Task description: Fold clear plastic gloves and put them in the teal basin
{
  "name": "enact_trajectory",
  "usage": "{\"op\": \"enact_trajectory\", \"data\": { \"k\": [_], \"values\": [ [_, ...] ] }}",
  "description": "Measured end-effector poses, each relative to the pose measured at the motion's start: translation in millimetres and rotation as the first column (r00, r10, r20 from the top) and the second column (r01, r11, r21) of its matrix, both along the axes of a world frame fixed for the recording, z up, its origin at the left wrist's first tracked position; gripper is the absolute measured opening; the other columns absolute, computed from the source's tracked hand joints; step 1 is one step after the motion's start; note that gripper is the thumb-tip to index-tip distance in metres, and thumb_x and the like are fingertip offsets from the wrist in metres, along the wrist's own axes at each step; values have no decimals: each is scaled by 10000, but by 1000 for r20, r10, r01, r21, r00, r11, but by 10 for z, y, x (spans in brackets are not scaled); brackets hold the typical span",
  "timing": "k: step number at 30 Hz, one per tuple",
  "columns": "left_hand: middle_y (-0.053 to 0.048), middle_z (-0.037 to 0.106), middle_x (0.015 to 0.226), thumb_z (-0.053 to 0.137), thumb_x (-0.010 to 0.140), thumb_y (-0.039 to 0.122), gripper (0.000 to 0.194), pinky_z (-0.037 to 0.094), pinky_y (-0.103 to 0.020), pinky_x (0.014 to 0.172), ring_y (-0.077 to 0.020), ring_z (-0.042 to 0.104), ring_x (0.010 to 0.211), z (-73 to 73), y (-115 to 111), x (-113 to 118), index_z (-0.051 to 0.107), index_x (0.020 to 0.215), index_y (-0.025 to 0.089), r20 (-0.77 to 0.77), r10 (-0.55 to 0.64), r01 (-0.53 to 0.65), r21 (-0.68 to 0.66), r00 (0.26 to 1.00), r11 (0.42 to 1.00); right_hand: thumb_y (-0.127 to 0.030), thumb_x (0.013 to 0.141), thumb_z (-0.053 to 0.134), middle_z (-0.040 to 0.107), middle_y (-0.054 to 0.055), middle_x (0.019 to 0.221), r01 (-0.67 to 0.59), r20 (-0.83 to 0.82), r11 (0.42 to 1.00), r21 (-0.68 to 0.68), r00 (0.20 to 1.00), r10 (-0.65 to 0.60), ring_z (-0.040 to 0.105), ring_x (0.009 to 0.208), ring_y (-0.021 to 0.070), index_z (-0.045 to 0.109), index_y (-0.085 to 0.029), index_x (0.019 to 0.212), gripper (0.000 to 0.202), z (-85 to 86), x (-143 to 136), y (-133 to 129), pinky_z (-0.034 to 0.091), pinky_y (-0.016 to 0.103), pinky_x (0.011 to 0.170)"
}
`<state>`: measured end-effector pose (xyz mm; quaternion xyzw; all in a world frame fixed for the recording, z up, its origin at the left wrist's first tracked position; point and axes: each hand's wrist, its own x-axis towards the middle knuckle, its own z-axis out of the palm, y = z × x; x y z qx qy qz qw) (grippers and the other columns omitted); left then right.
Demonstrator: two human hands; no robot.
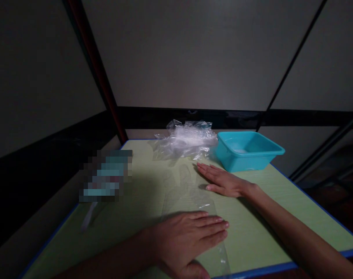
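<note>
A clear disposable plastic glove (190, 197) lies spread on the table, its finger parts pointing towards the back. My left hand (190, 238) rests palm down across the lower part of this glove, fingers stretched to the right and thumb apart. Beside the glove's finger end, on the right, my right hand (221, 180) is held flat with straight fingers. Whether its fingertips touch the glove, I cannot tell. Farther back sits a crumpled heap of clear plastic (190, 139), which may be more gloves.
A turquoise plastic basin (243, 162) stands at the back right, with something whitish inside. At the left edge lies a pixelated object (106, 178) with a pale strip by it. The pale green table (135, 217) has a blue edge, and panelled walls rise behind.
</note>
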<state>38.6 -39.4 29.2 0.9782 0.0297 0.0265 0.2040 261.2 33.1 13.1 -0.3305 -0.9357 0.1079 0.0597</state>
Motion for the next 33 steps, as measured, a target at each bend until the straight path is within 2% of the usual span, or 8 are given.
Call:
{"op": "enact_trajectory", "data": {
  "k": [3, 5, 10, 21, 29, 31, 33],
  "values": [
    [-107, 160, 1409, 338, 858, 429, 628, 116, -348, 1062, -214, 147, 1284, -9, -1, -3, 153, 1349, 84, 20, -2, 2, -8, 1000, 1000, -487, 876, 252, 34, 92, 1423, -97, 19, 995, -15, 995, 97, 35, 1295, 180, 9, -132, 1366, 652, 24, -97, -72, 103, 385, 1056],
    [-105, 162, 1409, 337, 858, 427, 624, 121, -349, 1062, -214, 148, 1284, -11, -1, -5, 158, 1348, 85, 29, 1, 0, -13, 1000, 1000, -487, 875, 254, 42, 99, 1421, -112, 41, 993, -23, 993, 113, 38, 1295, 177, 21, -115, 1365, 658, 14, -135, -87, 99, 376, 1058],
    [-111, 156, 1409, 340, 859, 417, 620, 106, -333, 1065, -214, 143, 1285, -2, -4, -6, 168, 1344, 70, 12, 0, 1, -25, 1000, 1000, -494, 875, 239, 76, 104, 1417, -58, 57, 998, -15, 997, 59, 49, 1295, 173, 64, -97, 1363, 653, -38, -129, -19, 92, 369, 1060],
    [-92, 132, 1415, 351, 854, 423, 632, 99, -328, 1067, -198, 108, 1291, 22, -8, -6, 155, 1349, 82, -1, 2, -2, -17, 1000, 1000, -511, 874, 193, 101, 75, 1417, 45, 44, 999, -24, 998, -44, 66, 1294, 168, 80, -145, 1366, 623, -68, -79, 155, 87, 401, 1053],
    [-99, 150, 1410, 356, 853, 412, 622, 109, -337, 1066, -207, 121, 1288, 14, -15, -2, 168, 1346, 82, 17, 8, -8, -7, 1000, 1000, -530, 868, 143, 106, 98, 1413, 193, 48, 981, -25, 980, -192, 70, 1294, 175, 116, -108, 1362, 650, -92, -68, 193, 78, 390, 1055],
    [-102, 160, 1408, 350, 854, 411, 620, 119, -342, 1064, -210, 128, 1287, 16, -18, -1, 169, 1345, 80, 24, 5, -5, -1, 1000, 1000, -524, 871, 133, 101, 96, 1414, 185, 11, 981, -51, 983, -185, 64, 1294, 175, 113, -109, 1363, 643, -58, -86, 180, 84, 385, 1055],
    [-105, 168, 1407, 341, 854, 413, 620, 131, -348, 1062, -215, 138, 1284, 18, -21, 0, 168, 1346, 77, 30, 2, -2, 4, 1000, 1000, -513, 876, 141, 85, 89, 1417, 113, -30, 991, -67, 993, -115, 59, 1294, 173, 103, -115, 1365, 632, -7, -147, 157, 90, 379, 1056]
  ]
}}
